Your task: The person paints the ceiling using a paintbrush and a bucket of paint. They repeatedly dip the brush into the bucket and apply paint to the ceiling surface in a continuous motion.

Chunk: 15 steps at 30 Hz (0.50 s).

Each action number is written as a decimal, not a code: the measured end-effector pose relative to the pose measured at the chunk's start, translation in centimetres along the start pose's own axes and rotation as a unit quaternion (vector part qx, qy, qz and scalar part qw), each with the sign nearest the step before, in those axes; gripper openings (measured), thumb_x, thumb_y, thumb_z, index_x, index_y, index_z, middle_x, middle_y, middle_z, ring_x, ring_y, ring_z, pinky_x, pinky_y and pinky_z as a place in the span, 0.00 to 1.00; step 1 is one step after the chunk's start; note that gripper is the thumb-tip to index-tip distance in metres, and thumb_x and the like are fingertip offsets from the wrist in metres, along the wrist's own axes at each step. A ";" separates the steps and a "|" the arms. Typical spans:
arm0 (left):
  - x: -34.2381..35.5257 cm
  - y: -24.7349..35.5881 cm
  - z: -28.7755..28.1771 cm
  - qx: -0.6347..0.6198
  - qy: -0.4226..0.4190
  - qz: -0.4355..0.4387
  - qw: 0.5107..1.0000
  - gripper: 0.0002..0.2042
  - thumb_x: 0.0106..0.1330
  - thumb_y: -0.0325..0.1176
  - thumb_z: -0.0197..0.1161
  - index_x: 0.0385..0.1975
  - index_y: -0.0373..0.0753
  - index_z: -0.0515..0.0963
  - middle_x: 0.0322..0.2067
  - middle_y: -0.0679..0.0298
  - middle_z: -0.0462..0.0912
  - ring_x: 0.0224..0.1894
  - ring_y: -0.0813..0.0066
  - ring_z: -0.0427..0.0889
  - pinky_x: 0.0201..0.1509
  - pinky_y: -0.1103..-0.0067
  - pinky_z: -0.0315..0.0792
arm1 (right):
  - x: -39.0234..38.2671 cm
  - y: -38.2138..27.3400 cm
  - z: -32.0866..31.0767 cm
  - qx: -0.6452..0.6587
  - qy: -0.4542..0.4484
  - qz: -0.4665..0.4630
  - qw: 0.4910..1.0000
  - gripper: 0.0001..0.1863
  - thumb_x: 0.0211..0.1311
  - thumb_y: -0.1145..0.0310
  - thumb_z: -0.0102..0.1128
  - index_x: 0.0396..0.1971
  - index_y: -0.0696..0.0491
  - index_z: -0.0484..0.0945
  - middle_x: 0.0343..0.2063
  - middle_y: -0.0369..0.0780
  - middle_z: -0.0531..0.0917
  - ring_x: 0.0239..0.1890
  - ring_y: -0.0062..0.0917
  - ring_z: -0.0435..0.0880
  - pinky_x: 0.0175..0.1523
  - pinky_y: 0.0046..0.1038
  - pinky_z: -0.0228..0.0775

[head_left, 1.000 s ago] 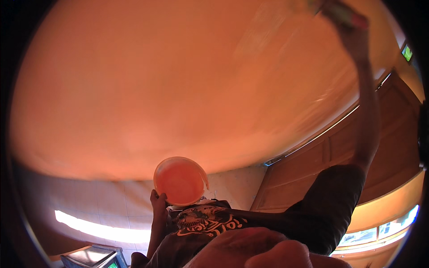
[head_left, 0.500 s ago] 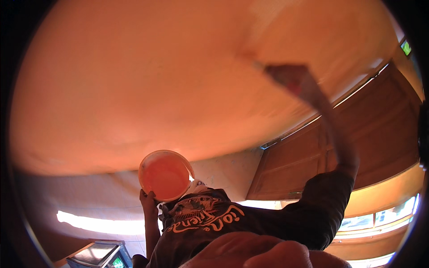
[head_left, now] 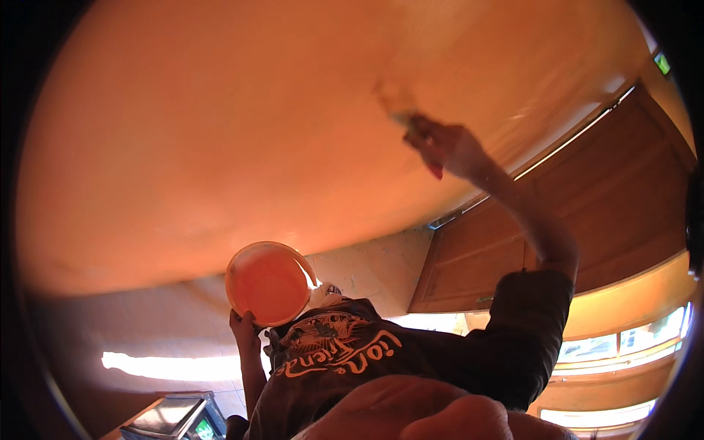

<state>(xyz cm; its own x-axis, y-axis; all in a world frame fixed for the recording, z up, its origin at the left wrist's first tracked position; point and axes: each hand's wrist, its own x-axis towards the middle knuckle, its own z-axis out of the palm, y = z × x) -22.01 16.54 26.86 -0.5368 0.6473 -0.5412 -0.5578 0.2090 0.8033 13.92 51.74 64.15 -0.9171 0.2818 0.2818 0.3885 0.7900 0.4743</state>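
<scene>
My right hand [head_left: 449, 147] is raised at the orange wall [head_left: 220, 139], fingers closed round a paintbrush [head_left: 400, 117]. The brush's red handle end sticks out below my fingers, and its blurred bristles are at the wall surface; exact contact is hard to make out. Low at the left, my left hand [head_left: 246, 324] grips the near rim of a round bucket [head_left: 268, 250]. Orange-red paint [head_left: 270, 284] shows inside it. The bucket hangs beside my dark printed shirt [head_left: 411, 356], close to the foot of the wall.
A brown panelled wooden door [head_left: 587, 205] stands to the right, beyond my raised arm. Bright windows [head_left: 638, 345] are at the lower right. A dark boxy set with a glassy face [head_left: 172, 418] sits at the lower left. Pale tiled floor [head_left: 374, 264] runs along the wall's base.
My right hand has moved left and slightly down across the wall with the paintbrush, and its arm has swung with it. The bucket in my left hand has barely shifted.
</scene>
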 end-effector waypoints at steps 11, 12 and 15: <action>-0.4 -0.8 -0.5 -0.018 -0.006 -0.002 1.000 0.21 0.51 0.27 0.56 0.49 0.35 0.69 0.41 0.56 0.76 0.38 0.61 0.82 0.32 0.70 0.83 | 2.7 14.3 -15.6 0.012 0.258 0.127 0.958 0.10 0.63 0.76 0.60 0.43 0.57 0.83 0.41 0.40 0.87 0.43 0.21 0.85 0.50 0.24 0.77; 0.5 -2.0 -1.5 -0.004 -0.012 0.001 1.000 0.21 0.51 0.28 0.56 0.49 0.35 0.69 0.41 0.55 0.76 0.38 0.61 0.82 0.32 0.70 0.83 | 3.6 12.7 -15.1 -0.036 0.310 0.116 0.943 0.10 0.64 0.75 0.60 0.44 0.57 0.83 0.41 0.39 0.87 0.43 0.21 0.85 0.49 0.24 0.78; 0.0 -0.9 -1.7 -0.003 0.020 -0.012 1.000 0.22 0.51 0.28 0.57 0.49 0.35 0.69 0.42 0.55 0.76 0.38 0.61 0.82 0.31 0.69 0.83 | 1.1 11.3 -4.6 -0.061 0.314 0.133 0.938 0.15 0.68 0.68 0.53 0.51 0.53 0.79 0.44 0.39 0.85 0.36 0.22 0.85 0.43 0.24 0.78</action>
<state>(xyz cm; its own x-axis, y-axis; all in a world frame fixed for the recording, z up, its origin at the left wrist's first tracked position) -22.61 15.12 25.72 -0.5490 0.6119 -0.5694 -0.5736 0.2197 0.7891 17.66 58.43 73.69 -0.5680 0.0528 0.8213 0.6384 0.6581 0.3992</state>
